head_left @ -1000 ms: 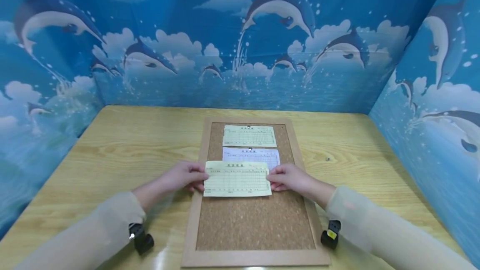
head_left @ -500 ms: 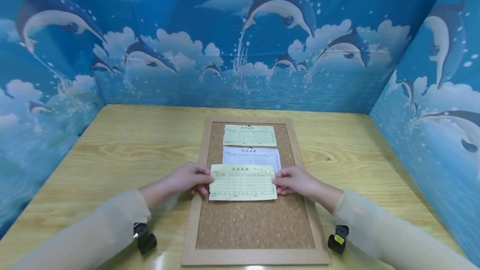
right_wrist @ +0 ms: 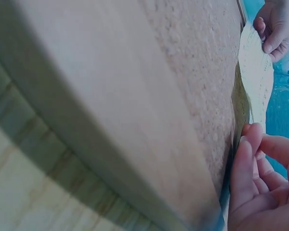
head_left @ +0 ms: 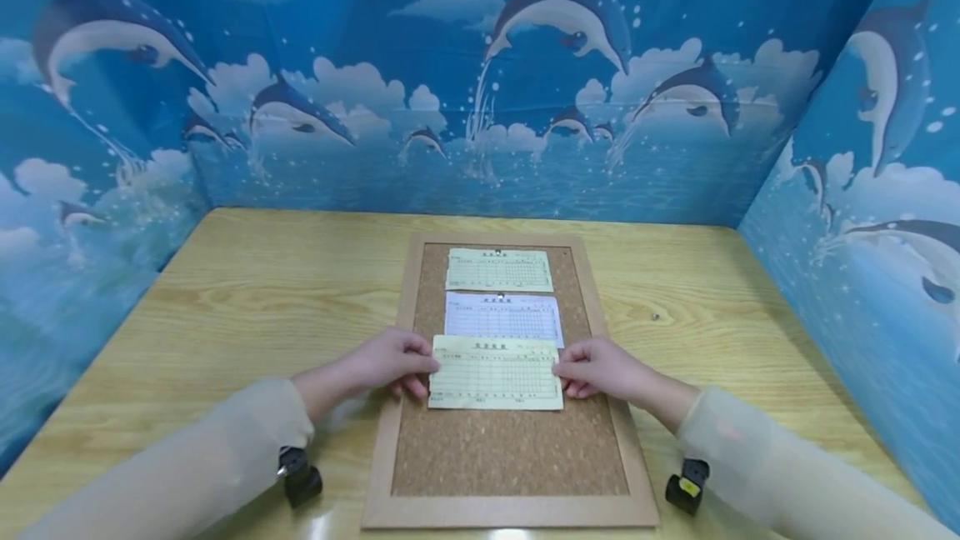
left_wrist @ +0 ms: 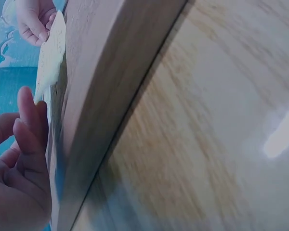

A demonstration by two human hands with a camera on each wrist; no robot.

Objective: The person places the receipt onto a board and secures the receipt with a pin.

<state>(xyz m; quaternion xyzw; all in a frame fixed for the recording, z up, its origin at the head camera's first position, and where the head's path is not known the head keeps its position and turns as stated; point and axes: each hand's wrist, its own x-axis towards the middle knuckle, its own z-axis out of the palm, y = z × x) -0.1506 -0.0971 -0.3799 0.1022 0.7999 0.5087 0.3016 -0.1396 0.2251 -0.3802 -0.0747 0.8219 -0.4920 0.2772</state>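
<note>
A pale yellow-green printed form slip (head_left: 497, 373) lies between both hands over the middle of a wood-framed cork board (head_left: 510, 461). My left hand (head_left: 393, 361) pinches its left edge between thumb and fingers, and my right hand (head_left: 596, 369) pinches the right edge. In the right wrist view the slip (right_wrist: 256, 72) bows slightly, close over the cork. Just above it, a lilac form slip (head_left: 502, 322) hangs from a small pin (head_left: 501, 297), its lower edge overlapped by the held one. Higher up, another yellow-green form slip (head_left: 498, 272) has a pin (head_left: 498, 252) at its top.
The board lies on a wood-grain table (head_left: 300, 273). A tiny metallic pin-like piece (head_left: 656, 317) sits on the tabletop right of the board. Blue dolphin-print curtains (head_left: 420, 82) stand behind the table and at both sides.
Both hands have moved the held form slip rightward and down the board, toward the person. More of the lilac slip shows above it now.
</note>
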